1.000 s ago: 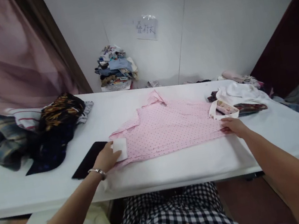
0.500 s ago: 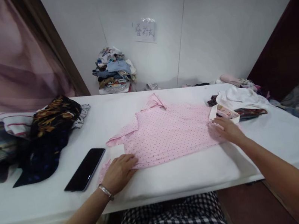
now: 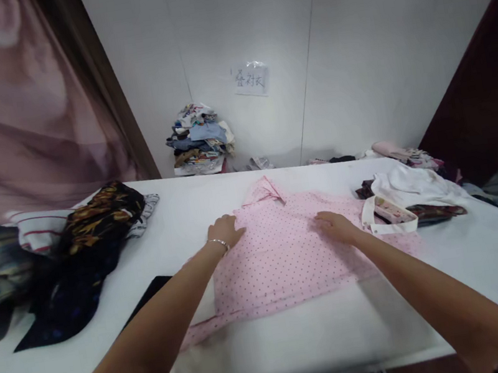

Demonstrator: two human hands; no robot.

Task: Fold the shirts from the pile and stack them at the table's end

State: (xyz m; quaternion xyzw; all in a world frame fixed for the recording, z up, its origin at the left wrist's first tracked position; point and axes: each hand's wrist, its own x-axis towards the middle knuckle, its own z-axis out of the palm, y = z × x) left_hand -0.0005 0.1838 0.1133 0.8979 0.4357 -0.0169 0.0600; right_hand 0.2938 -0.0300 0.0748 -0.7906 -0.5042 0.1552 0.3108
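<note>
My left hand (image 3: 226, 230) and right hand (image 3: 337, 227) lie flat, gripping nothing, on the pink dotted shirt (image 3: 283, 256) mid-table; pressing unevenly could, I reckon, bunch the cloth

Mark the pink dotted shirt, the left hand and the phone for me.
pink dotted shirt (image 3: 283, 256), head view, on the flat middle of its body.
left hand (image 3: 226, 230), head view, on the back of the hand.
phone (image 3: 152, 288), head view, on its dark corner showing beside the left forearm.
</note>
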